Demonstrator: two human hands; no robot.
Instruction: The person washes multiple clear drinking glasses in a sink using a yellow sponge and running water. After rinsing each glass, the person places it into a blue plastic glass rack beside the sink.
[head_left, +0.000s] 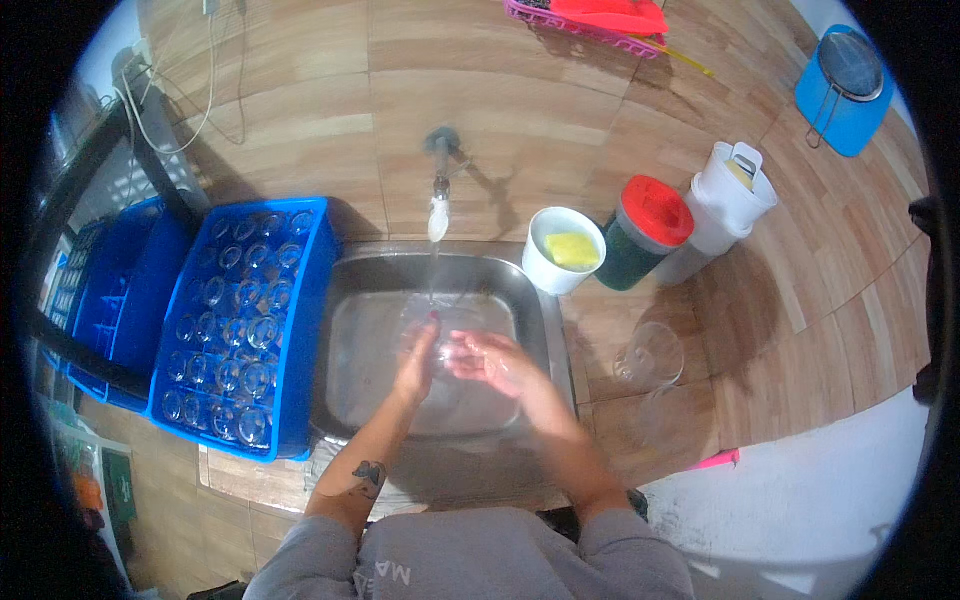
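Both hands are over a stainless steel sink (356, 405), below a thin stream of water from the wall tap (440, 180). My left hand (417, 360) is around what looks like a clear drinking glass (444, 352), blurred by motion and water. On the glass's right side is my right hand (491, 360), fingers bent and wet; whether it grips the glass or only touches it is unclear. To the right of the sink, clear glassware (651, 354) stands on the wood-patterned counter (757, 337).
Left of the sink, a blue plastic crate (319, 315) holds several clear glasses in rows. A white tub (559, 274) with a yellow sponge (572, 250), a red-lidded container (656, 210) and white containers (731, 187) line the back right. A strainer (851, 66) lies on a blue container (840, 124).
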